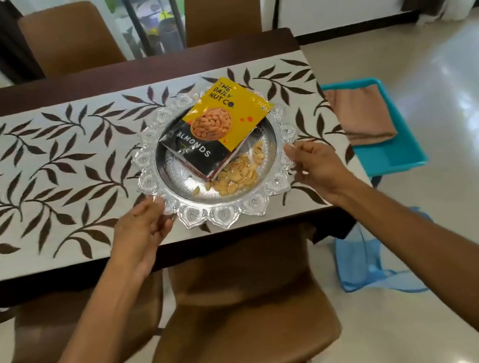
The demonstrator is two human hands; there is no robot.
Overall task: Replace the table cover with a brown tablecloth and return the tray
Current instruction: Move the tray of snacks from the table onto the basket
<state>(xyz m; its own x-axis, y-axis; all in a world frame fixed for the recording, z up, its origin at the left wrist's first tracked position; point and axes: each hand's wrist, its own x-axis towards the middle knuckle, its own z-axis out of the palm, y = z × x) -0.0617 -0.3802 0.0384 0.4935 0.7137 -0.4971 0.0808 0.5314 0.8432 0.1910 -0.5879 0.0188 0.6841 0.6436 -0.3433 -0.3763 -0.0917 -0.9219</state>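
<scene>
A table (132,69) of dark wood is seen from above. It is spread with a white table cover (38,172) printed with brown leaf sprigs, and a bare strip of wood is left along the far edge.

A round silver tray (221,215) with a scalloped, embossed rim is placed on the cover, toward the right end of the table and close to the near edge. It cannot be told whether it rests fully on the cover or is raised a little.

A yellow and black packet of almonds (221,120) is laid aslant in the tray, its top corner reaching over the far rim. Loose nuts (237,175) are heaped in the near right part of the tray, partly under the packet's lower edge.

The tray is grasped at both sides. The left hand (140,227) is closed on the near left rim, with the thumb on top and the fingers curled beneath. The right hand (315,164) is closed on the right rim, with the thumb against the edge and the fingers bent below.

Beyond the right edge of the table a blue bin (402,152) is seen, and the folded brown tablecloth (361,115) is laid in its far part. What bears the bin is hidden.

A blue cloth (361,262) is crumpled on the pale floor (463,222) near the table's near right corner.

A brown chair (241,325) is drawn up at the near edge below the tray, and two more chairs (68,35) are set at the far edge.
</scene>
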